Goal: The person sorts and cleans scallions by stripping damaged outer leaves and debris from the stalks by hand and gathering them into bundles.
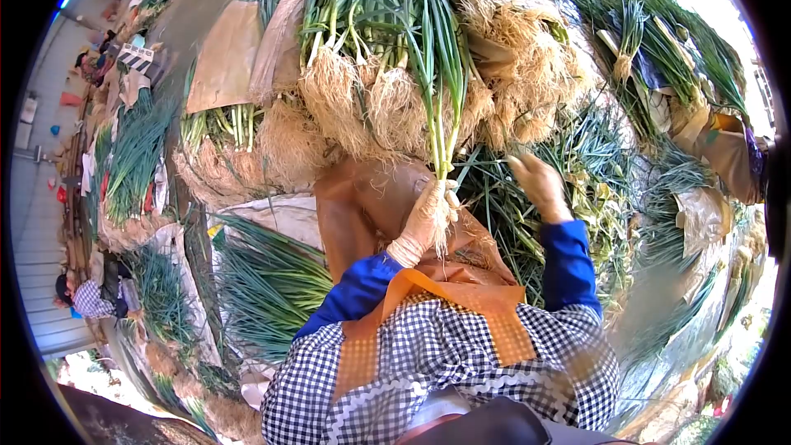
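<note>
My left hand (424, 218) is closed round the lower stems of a bunch of green onions (442, 91), just above the pale roots, over my lap. The long green leaves point away from me and lie over the pile beyond. To the right, my right hand (537, 185) is raised above a heap of loose green leaves (503, 222), apart from the bunch. Its fingers are bent together, and a thin green strand runs near the fingertips; whether they grip it is unclear. An orange-brown apron (371, 198) covers my knees.
Ahead lies a large pile of rooted onions (329, 91), with a wrapped bundle (503, 8) at its right. Trimmed onions (268, 280) lie on sheeting at my left. More onions (692, 58) spread to the right. Other people (95, 297) are at the far left.
</note>
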`<state>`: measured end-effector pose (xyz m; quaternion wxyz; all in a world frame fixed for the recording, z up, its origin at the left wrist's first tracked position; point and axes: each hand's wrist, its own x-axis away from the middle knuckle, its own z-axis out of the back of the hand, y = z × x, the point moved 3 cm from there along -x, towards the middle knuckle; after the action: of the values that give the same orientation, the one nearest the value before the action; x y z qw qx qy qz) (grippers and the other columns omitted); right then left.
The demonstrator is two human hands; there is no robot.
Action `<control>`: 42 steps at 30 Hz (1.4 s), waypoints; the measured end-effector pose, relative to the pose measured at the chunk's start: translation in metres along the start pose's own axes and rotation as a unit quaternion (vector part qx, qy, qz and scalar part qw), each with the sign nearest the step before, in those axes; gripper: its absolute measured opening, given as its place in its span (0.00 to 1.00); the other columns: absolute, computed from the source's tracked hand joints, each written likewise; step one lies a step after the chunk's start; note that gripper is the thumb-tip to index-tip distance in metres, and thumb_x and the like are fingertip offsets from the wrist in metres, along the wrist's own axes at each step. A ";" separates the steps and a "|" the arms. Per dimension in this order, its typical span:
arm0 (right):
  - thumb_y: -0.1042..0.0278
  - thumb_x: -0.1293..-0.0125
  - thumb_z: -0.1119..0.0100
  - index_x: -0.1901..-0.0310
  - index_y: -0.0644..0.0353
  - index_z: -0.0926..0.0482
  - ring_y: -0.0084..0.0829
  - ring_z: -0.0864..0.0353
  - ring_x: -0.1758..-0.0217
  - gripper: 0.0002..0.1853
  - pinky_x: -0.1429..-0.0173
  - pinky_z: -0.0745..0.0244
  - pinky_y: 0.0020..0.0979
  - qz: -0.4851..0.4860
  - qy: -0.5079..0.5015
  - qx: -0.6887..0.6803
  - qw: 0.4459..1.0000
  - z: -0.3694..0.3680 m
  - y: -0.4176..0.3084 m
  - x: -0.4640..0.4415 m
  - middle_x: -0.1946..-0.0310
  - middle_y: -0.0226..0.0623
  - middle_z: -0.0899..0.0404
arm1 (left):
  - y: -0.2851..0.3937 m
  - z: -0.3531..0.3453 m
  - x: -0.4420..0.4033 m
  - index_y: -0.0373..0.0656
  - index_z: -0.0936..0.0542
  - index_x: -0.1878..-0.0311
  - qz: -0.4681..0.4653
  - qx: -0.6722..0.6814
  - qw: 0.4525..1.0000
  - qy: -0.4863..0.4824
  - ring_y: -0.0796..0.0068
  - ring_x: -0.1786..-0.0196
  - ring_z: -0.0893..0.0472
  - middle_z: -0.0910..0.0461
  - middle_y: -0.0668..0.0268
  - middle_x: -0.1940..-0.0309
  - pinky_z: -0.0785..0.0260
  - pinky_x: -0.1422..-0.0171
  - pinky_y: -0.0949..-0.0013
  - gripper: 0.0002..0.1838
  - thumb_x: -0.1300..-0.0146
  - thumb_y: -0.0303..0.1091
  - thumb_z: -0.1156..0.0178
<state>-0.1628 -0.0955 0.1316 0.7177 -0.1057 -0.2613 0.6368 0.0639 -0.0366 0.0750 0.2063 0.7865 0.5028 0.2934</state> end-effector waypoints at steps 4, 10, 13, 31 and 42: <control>0.49 0.34 0.48 0.54 0.63 0.23 0.16 0.31 0.78 0.22 0.72 0.34 0.21 0.092 -0.202 -0.473 0.852 -0.047 -0.082 -0.039 0.77 0.26 0.27 | 0.019 -0.007 0.008 0.44 0.29 0.46 0.044 -0.012 0.999 0.030 0.80 0.73 0.25 0.26 0.70 0.73 0.32 0.71 0.80 0.18 0.32 0.45 0.50; 0.55 0.35 0.46 0.54 0.60 0.22 0.27 0.23 0.75 0.17 0.70 0.28 0.28 0.288 0.022 -0.214 0.933 -0.061 -0.094 -0.040 0.72 0.31 0.21 | 0.004 0.010 0.020 0.46 0.34 0.40 0.085 -0.098 0.989 0.070 0.82 0.77 0.29 0.29 0.73 0.77 0.35 0.75 0.80 0.21 0.32 0.44 0.51; 0.43 0.39 0.47 0.72 0.57 0.21 0.41 0.22 0.77 0.22 0.70 0.27 0.37 0.189 0.025 -0.052 0.980 -0.037 -0.114 -0.001 0.84 0.42 0.25 | -0.001 0.014 0.013 0.46 0.35 0.38 0.081 -0.168 0.979 0.084 0.81 0.69 0.25 0.26 0.71 0.71 0.31 0.68 0.79 0.23 0.32 0.45 0.51; 0.49 0.41 0.40 0.62 0.60 0.21 0.32 0.20 0.69 0.19 0.63 0.24 0.36 -0.071 -0.258 0.375 0.888 0.001 0.149 0.038 0.70 0.38 0.19 | 0.031 -0.016 0.005 0.35 0.31 0.42 0.116 0.124 0.983 -0.069 0.89 0.76 0.32 0.29 0.73 0.74 0.42 0.81 0.87 0.22 0.30 0.41 0.54; 0.64 0.34 0.48 0.43 0.61 0.31 0.37 0.22 0.54 0.20 0.50 0.26 0.34 0.426 0.113 -0.230 0.868 -0.016 -0.136 -0.032 0.56 0.45 0.22 | 0.088 -0.050 -0.002 0.44 0.29 0.54 0.189 0.033 0.973 -0.130 0.79 0.74 0.28 0.27 0.69 0.73 0.33 0.71 0.76 0.09 0.36 0.33 0.50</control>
<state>-0.0402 -0.1466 0.1763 0.3568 -0.4401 -0.2476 0.7860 0.0886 -0.0725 0.1665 0.1846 0.9050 0.3237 0.2051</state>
